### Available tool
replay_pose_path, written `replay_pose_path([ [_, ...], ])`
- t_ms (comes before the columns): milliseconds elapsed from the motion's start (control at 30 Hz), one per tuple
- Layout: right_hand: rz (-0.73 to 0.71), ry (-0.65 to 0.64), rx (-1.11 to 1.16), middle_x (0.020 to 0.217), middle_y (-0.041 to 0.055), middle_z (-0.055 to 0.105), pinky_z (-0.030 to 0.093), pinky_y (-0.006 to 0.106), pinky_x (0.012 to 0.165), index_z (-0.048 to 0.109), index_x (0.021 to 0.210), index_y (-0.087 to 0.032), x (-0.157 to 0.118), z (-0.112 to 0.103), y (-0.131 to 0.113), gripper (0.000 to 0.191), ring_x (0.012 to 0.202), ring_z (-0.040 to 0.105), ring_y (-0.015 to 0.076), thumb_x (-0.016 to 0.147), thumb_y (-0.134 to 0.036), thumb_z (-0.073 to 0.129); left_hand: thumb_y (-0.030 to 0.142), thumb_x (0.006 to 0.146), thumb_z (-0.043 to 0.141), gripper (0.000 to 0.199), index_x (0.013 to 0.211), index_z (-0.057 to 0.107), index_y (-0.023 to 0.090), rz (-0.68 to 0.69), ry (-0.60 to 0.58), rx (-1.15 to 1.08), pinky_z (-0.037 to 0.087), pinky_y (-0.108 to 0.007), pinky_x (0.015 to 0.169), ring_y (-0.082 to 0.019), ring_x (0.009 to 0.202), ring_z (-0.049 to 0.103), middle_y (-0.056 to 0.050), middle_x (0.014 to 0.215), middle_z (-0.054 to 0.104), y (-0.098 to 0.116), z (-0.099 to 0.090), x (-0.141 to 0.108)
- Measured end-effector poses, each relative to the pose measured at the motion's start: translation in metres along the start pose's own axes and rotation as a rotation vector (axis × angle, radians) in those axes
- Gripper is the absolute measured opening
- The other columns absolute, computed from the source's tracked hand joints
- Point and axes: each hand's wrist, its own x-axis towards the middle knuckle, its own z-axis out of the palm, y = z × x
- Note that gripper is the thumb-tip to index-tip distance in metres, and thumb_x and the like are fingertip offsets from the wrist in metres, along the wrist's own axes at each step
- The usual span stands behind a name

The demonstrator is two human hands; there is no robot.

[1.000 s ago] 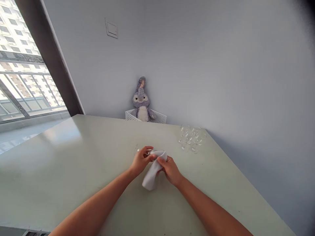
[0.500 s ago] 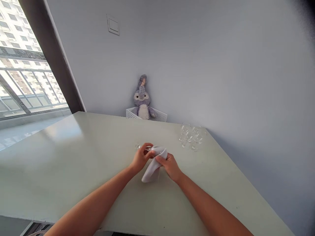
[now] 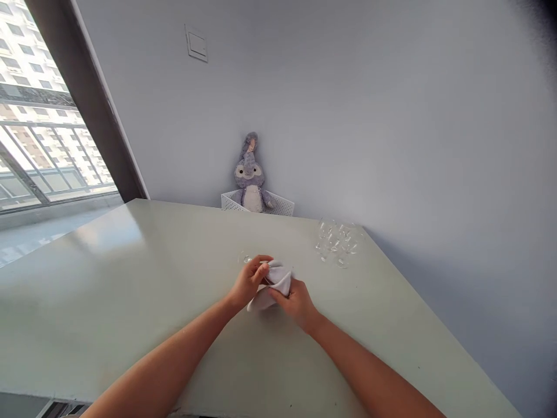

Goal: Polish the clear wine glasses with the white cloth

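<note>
My left hand point(image 3: 249, 282) is closed around a small stemmed glass lying sideways; its clear foot point(image 3: 246, 258) sticks out past the fingers on the left. A pale white cloth point(image 3: 279, 278) covers the bowl end, so that part is hidden. My right hand point(image 3: 299, 303) grips the cloth from the right, thumb on top, pressing it against the glass. One corner of the cloth hangs below, between both hands. Both hands are just above the table.
Several clear stemmed glasses point(image 3: 336, 242) stand grouped near the right edge of the pale table point(image 3: 174, 255). Behind the table, a plush rabbit point(image 3: 251, 180) sits in a white perforated basket point(image 3: 282, 205). A wall is close on the right, a window point(image 3: 43, 116) on the left.
My right hand has turned and shifted slightly left, bunching the cloth. The hanging corner has risen a little. My left hand keeps its hold on the glass.
</note>
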Motion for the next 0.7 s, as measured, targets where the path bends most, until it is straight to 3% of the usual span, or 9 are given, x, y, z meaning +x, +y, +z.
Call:
replay_pose_path([
  [67,-0.098,0.03,-0.207,0.066,0.0024,0.061,0.041,0.026,0.06,0.064,0.07,-0.02,-0.001,-0.002,0.003,0.017,0.065,0.053,0.0166,0.066,-0.036,0.065,0.049,0.08,0.041,0.04,0.095,0.06,0.018,-0.015,0.043,0.094,0.042,-0.023,0.054,-0.013,0.056,0.051,-0.001,0.063,0.057,-0.001,-0.002,0.0],
  [133,-0.058,0.105,-0.251,0.058,0.0013,0.056,0.04,0.026,0.055,0.062,0.063,-0.018,0.004,-0.008,0.007,0.02,0.058,0.05,0.0153,0.067,-0.038,0.063,0.045,0.081,0.043,0.036,0.101,0.06,0.021,0.041,0.123,0.234,0.042,-0.025,0.057,-0.014,0.053,0.051,0.001,0.055,0.055,0.001,-0.006,0.0],
  [233,0.128,0.227,-0.081,0.051,-0.0012,0.049,0.038,0.025,0.046,0.058,0.062,-0.016,0.017,-0.02,0.009,0.03,0.048,0.044,0.0123,0.068,-0.045,0.06,0.032,0.075,0.055,0.032,0.107,0.059,0.025,0.276,0.214,0.426,0.038,-0.033,0.086,-0.02,0.084,0.057,-0.004,0.074,0.064,0.007,-0.012,0.002],
  [333,0.179,0.122,0.146,0.053,-0.0009,0.05,0.039,0.025,0.044,0.059,0.067,-0.014,0.025,-0.028,0.009,0.032,0.048,0.045,0.0118,0.066,-0.046,0.063,0.026,0.073,0.06,0.03,0.103,0.061,0.027,0.477,0.125,0.593,0.015,-0.041,0.104,-0.025,0.111,0.045,-0.007,0.095,0.064,0.01,-0.018,0.006],
  [433,0.149,-0.045,0.217,0.057,0.0004,0.053,0.041,0.026,0.047,0.06,0.072,-0.013,0.024,-0.03,0.009,0.032,0.052,0.049,0.0129,0.069,-0.045,0.061,0.028,0.079,0.052,0.032,0.11,0.055,0.026,0.53,-0.05,0.868,0.016,-0.048,0.102,-0.022,0.092,0.055,-0.004,0.078,0.064,0.006,-0.025,0.01],
  [567,0.068,-0.173,-0.025,0.064,-0.0003,0.056,0.042,0.027,0.059,0.062,0.078,-0.014,0.024,-0.039,0.009,0.03,0.061,0.051,0.0138,0.071,-0.044,0.06,0.035,0.085,0.042,0.036,0.119,0.047,0.026,0.433,-0.166,1.138,0.036,-0.041,0.082,-0.017,0.065,0.055,-0.001,0.066,0.061,0.0,-0.035,0.012],
  [633,-0.009,-0.101,-0.193,0.069,0.0004,0.058,0.042,0.028,0.063,0.062,0.078,-0.015,0.027,-0.047,0.009,0.03,0.067,0.052,0.0153,0.074,-0.044,0.056,0.039,0.083,0.043,0.038,0.118,0.048,0.027,0.282,-0.133,1.061,0.04,-0.033,0.07,-0.016,0.062,0.053,0.001,0.064,0.059,0.0,-0.038,0.013],
  [700,-0.095,0.095,-0.329,0.075,0.0024,0.059,0.042,0.029,0.066,0.061,0.08,-0.016,0.03,-0.054,0.009,0.031,0.072,0.053,0.0171,0.079,-0.045,0.049,0.043,0.081,0.043,0.04,0.118,0.048,0.026,0.091,-0.063,0.843,0.039,-0.026,0.059,-0.013,0.056,0.05,0.002,0.061,0.056,0.001,-0.039,0.014],
])
